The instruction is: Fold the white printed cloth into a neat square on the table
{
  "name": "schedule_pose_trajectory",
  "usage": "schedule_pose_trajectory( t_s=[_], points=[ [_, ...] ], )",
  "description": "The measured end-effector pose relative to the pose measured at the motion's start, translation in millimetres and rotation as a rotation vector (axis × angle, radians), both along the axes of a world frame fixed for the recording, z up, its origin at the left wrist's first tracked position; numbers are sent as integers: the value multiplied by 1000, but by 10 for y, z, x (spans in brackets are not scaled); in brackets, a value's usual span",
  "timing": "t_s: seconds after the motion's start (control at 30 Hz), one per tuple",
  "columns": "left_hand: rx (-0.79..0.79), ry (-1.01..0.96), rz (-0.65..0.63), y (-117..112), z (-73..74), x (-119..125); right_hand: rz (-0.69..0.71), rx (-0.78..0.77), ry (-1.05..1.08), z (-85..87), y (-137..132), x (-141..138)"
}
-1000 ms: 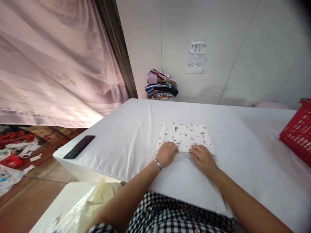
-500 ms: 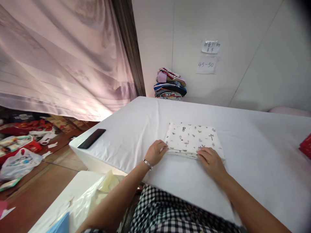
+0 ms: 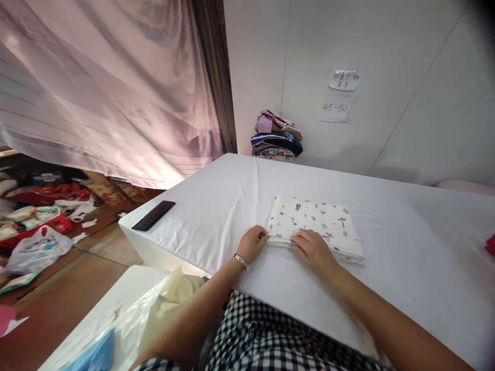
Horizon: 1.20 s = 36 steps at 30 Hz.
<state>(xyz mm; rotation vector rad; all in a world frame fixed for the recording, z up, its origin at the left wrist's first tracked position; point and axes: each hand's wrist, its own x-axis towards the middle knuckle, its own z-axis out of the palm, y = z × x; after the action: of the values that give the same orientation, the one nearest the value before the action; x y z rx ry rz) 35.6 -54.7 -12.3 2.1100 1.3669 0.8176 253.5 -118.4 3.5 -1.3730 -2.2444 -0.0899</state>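
A folded white cloth (image 3: 309,219) printed with small plants and animals lies flat on the white-covered table (image 3: 216,201). Its layers show along the near edge. At the near left corner, my left hand (image 3: 252,245) is closed, its fingertips pinching the fabric; a metal bracelet (image 3: 241,262) circles that wrist. My right hand (image 3: 315,251) grips the middle of the near edge, fingers on top and thumb in front. Part of that edge is hidden beneath the right hand.
A black phone-like slab (image 3: 153,215) lies near the table's left edge. Folded fabrics (image 3: 277,138) are piled by the wall. Below left, a white surface (image 3: 135,281) holds clear plastic and blue material (image 3: 95,353). Bags and a red basket (image 3: 62,225) sit on the floor.
My right hand has slid left along the cloth's near edge, toward my left hand. The left hand stays at the corner. The whole view has shifted slightly.
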Motion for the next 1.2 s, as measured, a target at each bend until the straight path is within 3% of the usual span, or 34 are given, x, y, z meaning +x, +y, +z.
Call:
schedule_pose_trajectory(
  t_s=[0.23, 0.57, 0.87, 1.2],
  points=[
    [133, 55, -18, -19, -7, 18, 11, -19, -53, -18, 283, -496],
    [350, 217, -89, -98, -13, -33, -40, 22, -5, -108, 325, -569],
    [116, -42, -92, -132, -52, -77, -37, 18, 9, -146, 323, -571],
    [62, -29, -85, -60, 16, -49, 32, 68, 70, -202, 277, -479]
  ],
)
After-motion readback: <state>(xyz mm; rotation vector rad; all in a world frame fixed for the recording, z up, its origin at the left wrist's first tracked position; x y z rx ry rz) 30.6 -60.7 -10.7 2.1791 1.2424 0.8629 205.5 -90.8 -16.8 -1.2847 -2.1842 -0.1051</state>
